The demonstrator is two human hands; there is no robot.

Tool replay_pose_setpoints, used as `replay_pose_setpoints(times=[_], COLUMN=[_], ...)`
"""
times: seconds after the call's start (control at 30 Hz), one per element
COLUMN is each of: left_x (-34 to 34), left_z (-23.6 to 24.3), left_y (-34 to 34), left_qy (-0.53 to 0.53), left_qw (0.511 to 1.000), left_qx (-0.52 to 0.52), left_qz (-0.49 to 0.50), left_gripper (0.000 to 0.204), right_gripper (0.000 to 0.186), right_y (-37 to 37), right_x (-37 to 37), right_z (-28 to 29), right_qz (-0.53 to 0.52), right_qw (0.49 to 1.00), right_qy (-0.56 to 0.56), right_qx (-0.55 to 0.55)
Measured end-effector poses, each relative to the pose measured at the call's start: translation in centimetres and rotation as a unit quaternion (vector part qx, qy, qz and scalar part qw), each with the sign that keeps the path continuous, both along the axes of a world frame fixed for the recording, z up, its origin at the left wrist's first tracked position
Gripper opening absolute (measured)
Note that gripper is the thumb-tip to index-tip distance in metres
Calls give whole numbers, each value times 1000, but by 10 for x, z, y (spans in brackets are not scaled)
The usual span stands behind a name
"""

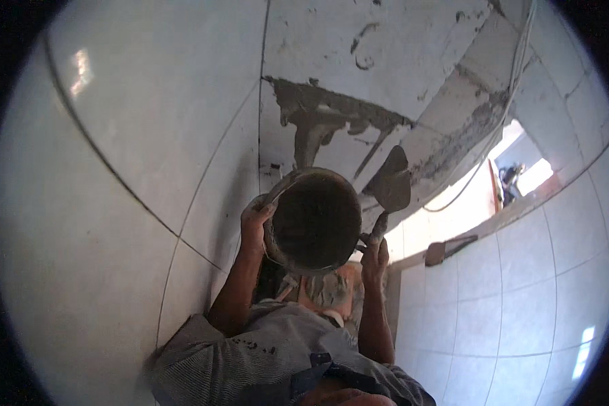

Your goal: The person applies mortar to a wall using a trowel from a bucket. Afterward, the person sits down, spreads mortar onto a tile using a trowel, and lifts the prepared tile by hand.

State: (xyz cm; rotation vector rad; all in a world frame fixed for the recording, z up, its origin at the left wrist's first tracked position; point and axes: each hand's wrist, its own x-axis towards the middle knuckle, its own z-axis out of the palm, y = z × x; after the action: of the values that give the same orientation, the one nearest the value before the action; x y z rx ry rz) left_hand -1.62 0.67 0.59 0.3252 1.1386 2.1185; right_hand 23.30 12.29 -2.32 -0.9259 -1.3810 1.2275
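Note:
A round, dark bucket [316,220] is held up in front of me with its mouth facing me; its inside is too dark to tell what it holds. My left hand [255,213] grips the bucket's left rim, fingers closed. On the other side my right hand [374,254] is closed round the handle of a trowel [391,181], whose grey, mortar-smeared blade points up and away, right of the bucket. Beyond the bucket, wet grey mortar [328,108] is smeared across a pale wall panel [379,61].
Large glossy tiles [128,122] cover the left wall. More tiles [487,291] lie to the right, below a ledge carrying another trowel-like tool [436,254]. A cable [483,159] hangs near a bright opening at the right. Behind the bucket stands an orange-brown object [328,291].

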Motion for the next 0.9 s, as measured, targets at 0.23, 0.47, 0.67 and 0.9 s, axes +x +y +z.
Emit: replay_pose_setpoints(times=[0.23,0.47,0.67,0.9], left_x=[5,21,39,64], left_z=[-17,-47,-71,-118], left_y=[7,13,1,-4], left_qy=[-38,-110,-217,-214], left_qw=[994,986,955,943], left_qx=[-69,32,96,152], left_qz=[-78,-123,-178,-205], left_gripper=[36,39,45,44], right_gripper=[34,32,30,29], right_y=[-9,-26,-19,-25], right_x=[17,28,40,37], right_z=[-11,-8,-5,4], right_qz=[-77,-129,-125,-150], right_qw=[991,991,992,985], right_qy=[31,0,20,86], right_qx=[-106,-24,-25,-21])
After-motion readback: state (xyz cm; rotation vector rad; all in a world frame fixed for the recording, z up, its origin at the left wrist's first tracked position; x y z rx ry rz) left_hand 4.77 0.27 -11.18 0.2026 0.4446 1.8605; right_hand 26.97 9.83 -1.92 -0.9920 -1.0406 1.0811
